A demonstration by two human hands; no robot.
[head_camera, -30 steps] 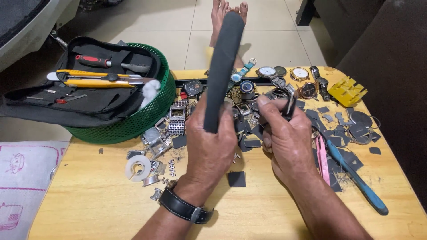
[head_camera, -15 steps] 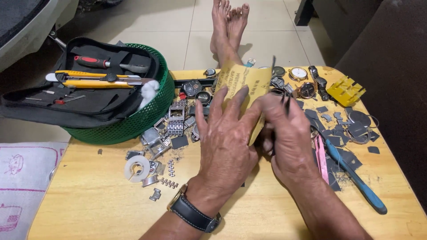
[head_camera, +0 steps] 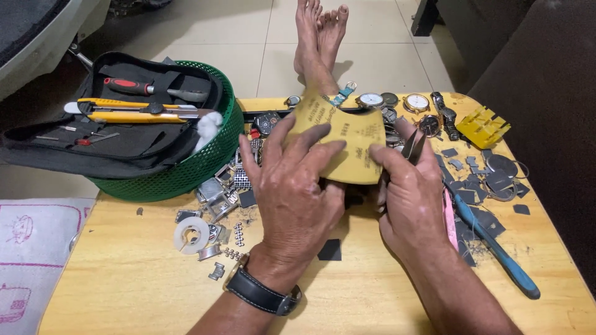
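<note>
Now a yellow abrasive sheet [head_camera: 338, 139], judged light, floppy and crease-prone, is pinched at its six o'clock edge by the left hand [head_camera: 295, 192]; tweezers [head_camera: 411, 146] are gripped in the right hand [head_camera: 413, 198].

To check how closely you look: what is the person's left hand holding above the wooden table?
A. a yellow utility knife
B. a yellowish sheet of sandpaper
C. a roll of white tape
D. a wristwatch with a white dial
B: the left hand grips a yellowish sheet of sandpaper above the wooden table.

Both hands [head_camera: 347, 186] pinching, prob. thumbs under
</note>
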